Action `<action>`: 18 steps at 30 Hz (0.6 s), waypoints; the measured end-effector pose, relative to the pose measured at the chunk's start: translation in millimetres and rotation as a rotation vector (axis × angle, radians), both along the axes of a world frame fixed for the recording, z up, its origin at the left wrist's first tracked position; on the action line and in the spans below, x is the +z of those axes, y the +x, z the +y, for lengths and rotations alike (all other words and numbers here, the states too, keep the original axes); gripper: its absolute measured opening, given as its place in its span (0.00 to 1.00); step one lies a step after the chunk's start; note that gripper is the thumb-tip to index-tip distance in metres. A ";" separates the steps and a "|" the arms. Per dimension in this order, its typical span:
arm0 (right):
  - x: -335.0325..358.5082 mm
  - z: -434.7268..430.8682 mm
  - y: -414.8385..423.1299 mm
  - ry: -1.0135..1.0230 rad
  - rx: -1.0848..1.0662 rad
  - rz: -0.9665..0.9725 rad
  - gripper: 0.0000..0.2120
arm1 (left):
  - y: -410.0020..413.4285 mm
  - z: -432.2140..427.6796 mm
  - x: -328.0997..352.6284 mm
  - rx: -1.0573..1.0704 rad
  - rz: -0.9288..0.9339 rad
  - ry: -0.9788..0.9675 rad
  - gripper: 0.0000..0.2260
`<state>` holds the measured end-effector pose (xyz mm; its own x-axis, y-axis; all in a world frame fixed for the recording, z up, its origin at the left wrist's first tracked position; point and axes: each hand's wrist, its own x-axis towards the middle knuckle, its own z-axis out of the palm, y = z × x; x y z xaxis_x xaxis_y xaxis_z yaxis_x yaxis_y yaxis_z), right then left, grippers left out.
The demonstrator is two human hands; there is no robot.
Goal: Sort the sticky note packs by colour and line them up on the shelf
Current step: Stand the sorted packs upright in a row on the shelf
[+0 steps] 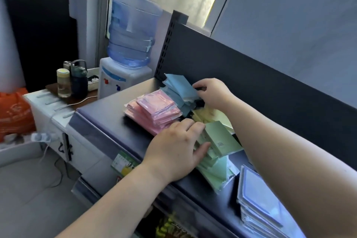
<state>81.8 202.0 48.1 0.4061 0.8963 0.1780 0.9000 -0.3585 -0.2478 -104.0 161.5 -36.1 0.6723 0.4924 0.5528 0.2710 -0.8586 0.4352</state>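
Pink packs (154,111) lie in two overlapping slumped stacks at the left of the shelf (108,108). Blue packs (178,87) lean far behind them against the back panel (251,87). Yellow packs (210,115) sit to the right, and green packs (222,139) spill nearest, toward the front edge.

Right hand (212,92): grip closed on the edge of the blue packs, fingers curled. Left hand (177,147): fingers laid over the green pile with the thumb against its side, so the grip is closed on a bundle of them.

Risks, as judged:
- The green pile is fanned and close to the shelf's near edge, so a sideways pull could push the lowest packs off.
- The wrappers look glossy, so a bundle may slide apart when lifted.
- The blue packs are propped unevenly and could topple onto the pink or yellow ones if let go.
- The right forearm crosses above the yellow packs and could brush them.

Counts: four colour groups and two hands. Packs per colour are too overlapped to count, though there are several of each. One stack of clear-fronted cases (258,195) sits near right. One water dispenser (123,77) stands far left.
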 end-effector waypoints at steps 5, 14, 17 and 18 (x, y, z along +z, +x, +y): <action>8.7 -55.2 -12.3 0.146 0.022 0.020 0.14 | -3.5 -0.3 5.0 0.004 0.019 0.000 0.25; 5.5 -191.8 1.2 0.243 -0.044 -0.198 0.14 | 19.3 -53.0 42.0 -0.045 -0.071 0.087 0.24; 0.2 -246.3 10.1 0.249 -0.128 -0.203 0.15 | 43.0 -88.4 46.0 -0.148 -0.028 0.127 0.23; -2.0 -264.6 13.2 0.247 -0.160 -0.198 0.16 | 51.2 -100.8 46.5 -0.177 -0.016 0.138 0.23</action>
<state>95.0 -62.6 46.2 0.4738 0.7445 0.4703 0.8766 -0.4498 -0.1711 -52.8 60.7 10.4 0.7319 0.2871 0.6180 0.1052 -0.9436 0.3138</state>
